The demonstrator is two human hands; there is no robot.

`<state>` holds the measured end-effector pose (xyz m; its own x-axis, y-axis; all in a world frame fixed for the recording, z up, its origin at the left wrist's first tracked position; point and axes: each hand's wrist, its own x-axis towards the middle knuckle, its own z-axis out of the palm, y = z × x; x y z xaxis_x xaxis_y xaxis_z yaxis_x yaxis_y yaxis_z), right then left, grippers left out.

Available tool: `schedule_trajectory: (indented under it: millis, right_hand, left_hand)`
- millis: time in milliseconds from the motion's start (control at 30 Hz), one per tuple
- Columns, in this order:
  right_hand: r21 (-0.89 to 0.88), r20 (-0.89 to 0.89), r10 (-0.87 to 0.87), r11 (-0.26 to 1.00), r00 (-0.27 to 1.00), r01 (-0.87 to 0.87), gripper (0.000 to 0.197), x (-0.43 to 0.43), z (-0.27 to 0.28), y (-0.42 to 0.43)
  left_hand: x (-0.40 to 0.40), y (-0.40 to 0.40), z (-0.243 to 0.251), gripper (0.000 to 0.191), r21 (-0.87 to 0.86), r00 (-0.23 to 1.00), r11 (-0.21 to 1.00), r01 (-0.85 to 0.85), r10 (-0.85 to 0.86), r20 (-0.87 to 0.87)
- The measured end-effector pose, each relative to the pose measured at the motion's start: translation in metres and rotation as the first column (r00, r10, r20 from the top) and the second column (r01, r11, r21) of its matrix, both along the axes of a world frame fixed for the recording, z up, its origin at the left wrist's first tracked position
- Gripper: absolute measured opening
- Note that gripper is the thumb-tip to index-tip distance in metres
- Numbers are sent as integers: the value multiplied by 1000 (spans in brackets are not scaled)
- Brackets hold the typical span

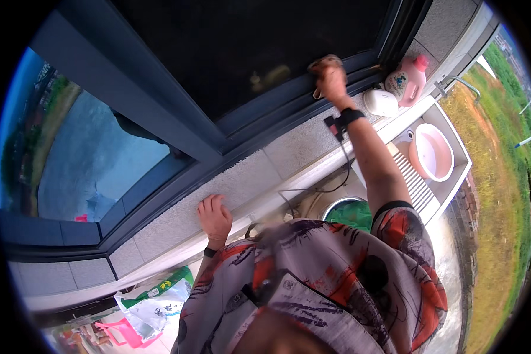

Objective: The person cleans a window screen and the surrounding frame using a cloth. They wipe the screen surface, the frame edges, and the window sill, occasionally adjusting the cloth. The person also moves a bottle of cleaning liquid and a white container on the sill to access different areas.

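My right hand (332, 82) is closed on a crumpled brownish cloth (325, 64), blurred, against the lower part of the dark window pane (265, 40) just above its grey frame (252, 110). A black band with a small cabled device (335, 128) is on that wrist. My left hand (215, 217) lies palm down on the tiled window ledge (248, 177), fingers slightly apart, holding nothing visible.
A pink detergent bottle (407, 82) and a white box (380, 102) stand on the ledge's right end. Beyond are a tap (462, 82) and a sink (464, 163) with a pink basin (431, 152). A green-lined bucket (349, 212) and a white-green sack (159, 305) are below.
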<state>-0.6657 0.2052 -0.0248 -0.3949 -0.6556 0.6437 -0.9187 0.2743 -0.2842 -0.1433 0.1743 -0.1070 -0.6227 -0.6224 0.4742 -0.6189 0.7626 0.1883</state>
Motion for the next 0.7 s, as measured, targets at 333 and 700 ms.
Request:
schedule_trajectory:
  millis: [333,700]
  right_hand:
    - [-203,-39,602,777,798,-596,40,180,-10,-63]
    - [-401,159,-331,839,930,367,28,-20,-22,-10]
  left_hand:
    - [-1,3,7,32,3,998,999,48,-48,-32]
    - [0,-1,-1,34,5,999,999,34,-34,-9]
